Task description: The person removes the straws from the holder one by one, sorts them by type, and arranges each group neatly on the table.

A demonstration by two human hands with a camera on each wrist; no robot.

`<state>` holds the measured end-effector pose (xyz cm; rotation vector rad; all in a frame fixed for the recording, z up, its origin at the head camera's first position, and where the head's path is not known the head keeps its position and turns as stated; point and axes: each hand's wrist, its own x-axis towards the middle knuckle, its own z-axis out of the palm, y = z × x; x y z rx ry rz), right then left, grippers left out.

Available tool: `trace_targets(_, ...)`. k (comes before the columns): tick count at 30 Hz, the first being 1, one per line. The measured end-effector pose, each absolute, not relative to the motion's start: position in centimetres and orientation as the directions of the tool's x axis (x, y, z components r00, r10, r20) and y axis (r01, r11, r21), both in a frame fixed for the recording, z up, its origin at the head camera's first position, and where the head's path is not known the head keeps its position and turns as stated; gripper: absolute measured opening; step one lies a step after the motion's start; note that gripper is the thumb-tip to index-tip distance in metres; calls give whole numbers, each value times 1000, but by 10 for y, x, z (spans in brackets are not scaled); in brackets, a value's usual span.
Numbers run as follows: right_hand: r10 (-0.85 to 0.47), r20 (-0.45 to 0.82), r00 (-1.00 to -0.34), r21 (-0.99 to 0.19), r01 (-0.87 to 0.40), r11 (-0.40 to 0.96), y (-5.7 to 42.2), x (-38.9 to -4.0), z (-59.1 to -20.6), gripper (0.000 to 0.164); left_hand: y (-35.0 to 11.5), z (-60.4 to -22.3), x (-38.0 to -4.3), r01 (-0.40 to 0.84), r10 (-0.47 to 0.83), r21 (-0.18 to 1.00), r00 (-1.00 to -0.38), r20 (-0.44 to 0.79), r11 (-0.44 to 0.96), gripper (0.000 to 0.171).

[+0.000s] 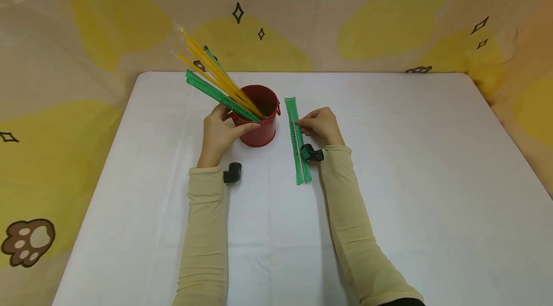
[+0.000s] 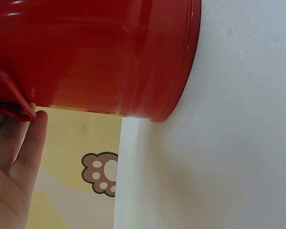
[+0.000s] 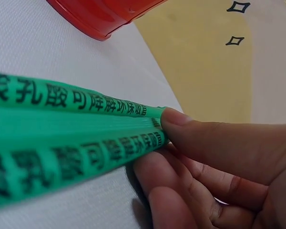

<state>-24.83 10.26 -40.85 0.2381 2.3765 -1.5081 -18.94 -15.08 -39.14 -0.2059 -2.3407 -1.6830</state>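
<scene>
A red bucket (image 1: 259, 137) stands upright on the table, its wall (image 2: 95, 57) filling much of the left wrist view. My left hand (image 1: 217, 135) grips it by the rim, thumb along the near side and fingers (image 2: 31, 148) by the handle's lug. Yellow straws (image 1: 216, 68) and green wrapped straws (image 1: 211, 90) lean out of it to the left. Right of the bucket, my right hand (image 1: 324, 126) pinches two green paper-wrapped straws (image 1: 294, 143) between thumb and fingers. Dark printed characters run along these wrappers (image 3: 52, 93) in the right wrist view.
A white-covered table (image 1: 432, 176) lies under everything. Behind it and at its sides hangs a beige and yellow patterned cloth (image 1: 389, 18). Small dark cameras sit at the left wrist (image 1: 233, 172) and the right wrist (image 1: 312, 153).
</scene>
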Motion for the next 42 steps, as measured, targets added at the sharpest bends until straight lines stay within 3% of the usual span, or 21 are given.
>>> trace_targets(12,-47,-343,-938,-856,292,426,102,-248,-407,23,-151,-392,-190,260,-30,909,-958,285,326,65)
trace_targets(22,-138,-339,-931,-892,271,361,110,-248,-409,21,-151,-390,-189,261,-28,904,-958,287,338,66)
trace_targets(31,-123,-366,-923,-897,314,311,110,-250,-409,19,-152,-391,-190,257,-25,910,-960,280,326,65)
trace_targets(42,-126,-316,-940,-916,268,297,109,-251,-406,20,-151,-391,-190,265,-27,905,-957,289,332,66)
